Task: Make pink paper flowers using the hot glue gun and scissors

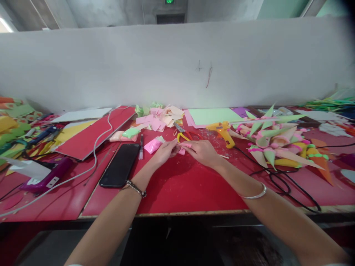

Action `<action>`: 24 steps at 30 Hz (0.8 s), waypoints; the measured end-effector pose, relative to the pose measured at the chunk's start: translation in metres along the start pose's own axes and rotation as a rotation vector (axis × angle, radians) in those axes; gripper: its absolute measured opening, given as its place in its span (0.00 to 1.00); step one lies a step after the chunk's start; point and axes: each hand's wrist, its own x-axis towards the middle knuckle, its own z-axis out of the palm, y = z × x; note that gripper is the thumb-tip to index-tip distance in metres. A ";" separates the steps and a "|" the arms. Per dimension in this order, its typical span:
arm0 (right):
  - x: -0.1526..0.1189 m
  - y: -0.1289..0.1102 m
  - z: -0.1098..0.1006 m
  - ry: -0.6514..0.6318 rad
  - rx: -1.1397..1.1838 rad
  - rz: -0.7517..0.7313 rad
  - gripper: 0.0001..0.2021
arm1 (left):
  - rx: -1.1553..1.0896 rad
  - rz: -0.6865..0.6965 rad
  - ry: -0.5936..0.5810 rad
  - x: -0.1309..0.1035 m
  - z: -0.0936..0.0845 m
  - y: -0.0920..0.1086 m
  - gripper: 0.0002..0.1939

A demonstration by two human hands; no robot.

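Observation:
My left hand (165,152) and my right hand (205,152) meet over the middle of the red table, fingers pinched close together. Between them is a small pink piece (186,145), maybe paper or foam; both hands appear to grip it. Another bit of pink shows just below the fingertips. Right behind the hands lie yellow-handled pliers (183,136) and red-handled scissors (194,135). A bag of bright pink clay-like material (152,146) rests beside my left hand. Parts of the held piece are hidden by my fingers.
A black phone (119,165) and a pen (141,147) lie left. To the right are a yellow glue gun (222,133) with a black cord and a heap of paper flowers (274,140). Paper scraps (159,118), a red board (97,133) and a purple power strip (47,175) surround the workspace.

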 end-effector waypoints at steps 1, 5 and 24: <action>0.000 0.000 0.000 0.008 0.043 0.024 0.16 | 0.029 0.033 0.005 0.000 -0.001 -0.001 0.22; 0.000 0.000 0.000 0.040 0.232 0.054 0.17 | 0.236 0.217 0.030 0.001 -0.005 -0.003 0.17; 0.000 0.001 -0.002 -0.066 0.253 0.015 0.16 | 0.244 0.136 0.038 -0.001 0.000 -0.001 0.21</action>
